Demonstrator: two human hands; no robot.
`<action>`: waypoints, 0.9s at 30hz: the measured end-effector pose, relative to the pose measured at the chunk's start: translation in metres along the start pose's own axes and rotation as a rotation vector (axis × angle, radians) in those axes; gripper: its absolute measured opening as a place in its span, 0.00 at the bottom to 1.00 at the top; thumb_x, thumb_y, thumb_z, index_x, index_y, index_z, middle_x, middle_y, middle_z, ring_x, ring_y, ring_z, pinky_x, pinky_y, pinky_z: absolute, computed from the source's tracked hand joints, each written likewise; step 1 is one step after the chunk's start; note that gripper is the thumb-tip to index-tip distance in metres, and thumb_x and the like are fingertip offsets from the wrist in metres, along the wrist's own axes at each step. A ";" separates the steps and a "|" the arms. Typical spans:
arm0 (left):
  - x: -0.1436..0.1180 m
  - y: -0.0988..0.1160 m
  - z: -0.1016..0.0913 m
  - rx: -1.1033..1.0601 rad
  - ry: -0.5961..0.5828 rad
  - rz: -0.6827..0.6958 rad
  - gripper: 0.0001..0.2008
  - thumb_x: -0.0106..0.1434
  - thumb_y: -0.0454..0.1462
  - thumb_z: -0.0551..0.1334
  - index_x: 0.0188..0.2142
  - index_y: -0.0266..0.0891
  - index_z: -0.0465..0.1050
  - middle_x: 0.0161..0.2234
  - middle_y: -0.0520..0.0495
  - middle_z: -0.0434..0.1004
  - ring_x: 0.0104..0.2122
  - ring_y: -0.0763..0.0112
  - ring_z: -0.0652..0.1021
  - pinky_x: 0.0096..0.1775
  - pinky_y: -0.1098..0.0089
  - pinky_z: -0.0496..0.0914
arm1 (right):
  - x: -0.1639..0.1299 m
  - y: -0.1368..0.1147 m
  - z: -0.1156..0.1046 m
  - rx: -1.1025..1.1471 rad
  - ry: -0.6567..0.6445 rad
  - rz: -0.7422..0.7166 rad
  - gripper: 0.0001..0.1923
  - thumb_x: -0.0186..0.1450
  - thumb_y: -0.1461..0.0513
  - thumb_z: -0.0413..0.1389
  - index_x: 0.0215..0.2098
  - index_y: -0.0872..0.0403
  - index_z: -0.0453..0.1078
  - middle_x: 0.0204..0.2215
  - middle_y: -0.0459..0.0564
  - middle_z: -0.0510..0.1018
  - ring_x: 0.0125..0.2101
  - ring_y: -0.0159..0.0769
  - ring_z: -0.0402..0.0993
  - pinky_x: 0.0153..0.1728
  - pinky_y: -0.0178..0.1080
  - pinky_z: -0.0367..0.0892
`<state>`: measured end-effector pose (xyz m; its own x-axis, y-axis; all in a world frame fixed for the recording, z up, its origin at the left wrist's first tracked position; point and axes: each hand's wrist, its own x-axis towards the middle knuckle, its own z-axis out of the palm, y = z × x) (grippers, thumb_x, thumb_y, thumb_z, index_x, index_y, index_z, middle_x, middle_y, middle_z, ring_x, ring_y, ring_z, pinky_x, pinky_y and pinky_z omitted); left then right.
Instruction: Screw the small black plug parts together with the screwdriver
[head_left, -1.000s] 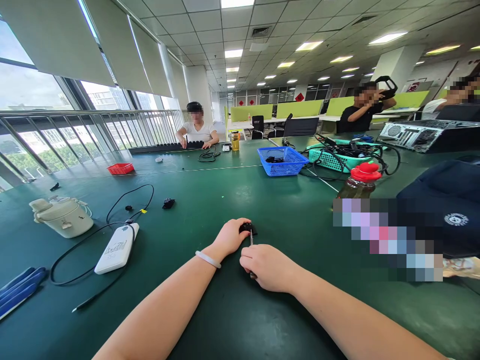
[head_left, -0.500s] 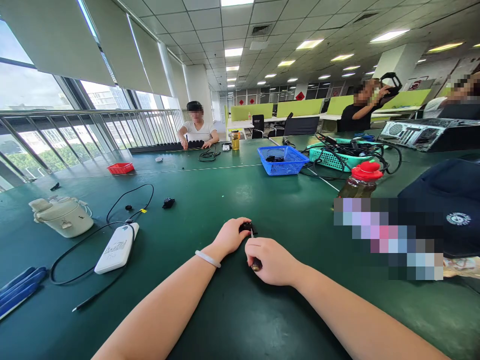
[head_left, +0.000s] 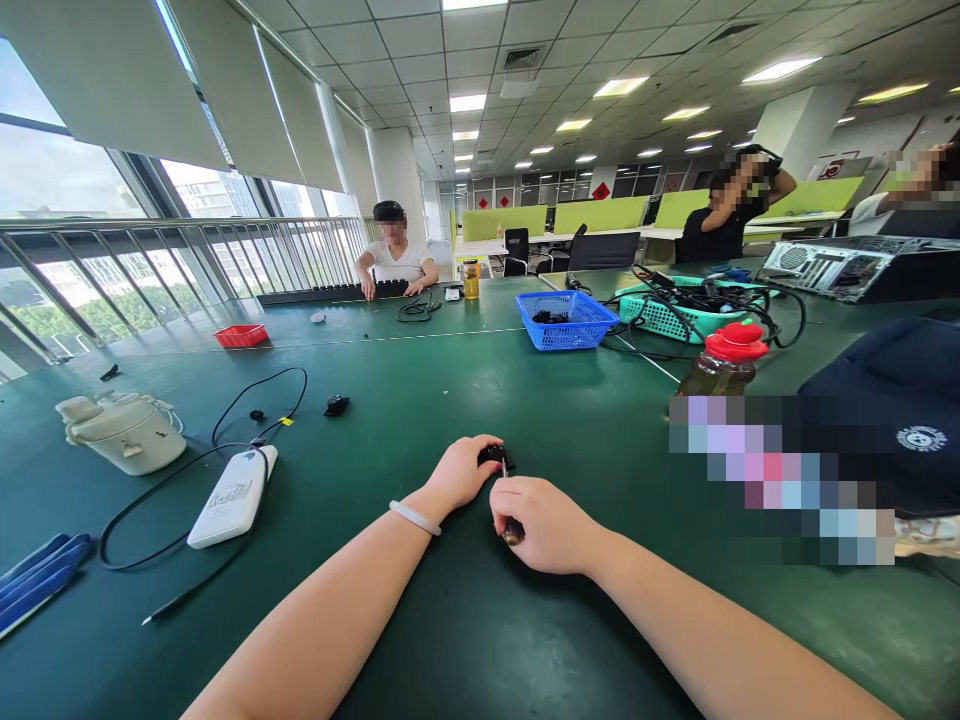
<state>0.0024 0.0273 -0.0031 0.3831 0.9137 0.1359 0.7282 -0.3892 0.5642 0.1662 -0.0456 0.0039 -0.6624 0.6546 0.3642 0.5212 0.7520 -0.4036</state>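
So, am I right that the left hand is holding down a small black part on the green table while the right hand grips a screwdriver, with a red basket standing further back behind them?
Not quite: the basket behind the hands is blue, as the head view shows. The rest holds: the left hand steadies the small black part on the green table, and the right hand grips the screwdriver.

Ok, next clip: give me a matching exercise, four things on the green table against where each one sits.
Things:
1. small black part
2. blue basket
3. white device
4. red tray

Places:
A. far left, near the railing
B. under the left hand
C. beyond the hands, mid-table
D. left of the left forearm, ringed by a black cable

Pairs: 1-B, 2-C, 3-D, 4-A
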 end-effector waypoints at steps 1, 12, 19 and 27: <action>0.000 0.001 0.000 0.001 -0.001 0.000 0.19 0.61 0.32 0.62 0.52 0.42 0.74 0.47 0.47 0.79 0.47 0.63 0.77 0.52 0.64 0.70 | 0.000 -0.001 -0.001 -0.012 -0.016 0.005 0.11 0.50 0.74 0.55 0.24 0.54 0.64 0.24 0.42 0.72 0.27 0.31 0.65 0.32 0.33 0.62; 0.000 -0.001 0.000 0.004 0.003 0.017 0.18 0.62 0.33 0.62 0.52 0.43 0.74 0.47 0.47 0.79 0.47 0.62 0.77 0.53 0.63 0.69 | 0.001 -0.005 -0.004 -0.148 -0.146 -0.033 0.08 0.54 0.73 0.54 0.26 0.54 0.67 0.29 0.45 0.74 0.29 0.31 0.65 0.32 0.35 0.60; 0.000 -0.002 0.000 0.005 0.007 0.029 0.18 0.62 0.33 0.62 0.52 0.42 0.74 0.47 0.46 0.79 0.46 0.62 0.77 0.52 0.63 0.70 | 0.001 -0.006 -0.004 -0.142 -0.155 -0.016 0.08 0.54 0.73 0.55 0.26 0.54 0.67 0.30 0.45 0.74 0.29 0.32 0.65 0.32 0.35 0.59; 0.000 -0.001 0.001 0.007 0.001 0.018 0.18 0.62 0.34 0.62 0.52 0.42 0.73 0.47 0.46 0.78 0.47 0.61 0.76 0.53 0.62 0.69 | 0.001 -0.007 -0.005 -0.139 -0.161 -0.018 0.09 0.55 0.73 0.54 0.26 0.54 0.67 0.29 0.45 0.74 0.29 0.32 0.65 0.32 0.35 0.60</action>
<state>0.0019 0.0277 -0.0045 0.3958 0.9065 0.1466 0.7251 -0.4065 0.5558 0.1648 -0.0495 0.0109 -0.7436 0.6288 0.2273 0.5706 0.7740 -0.2745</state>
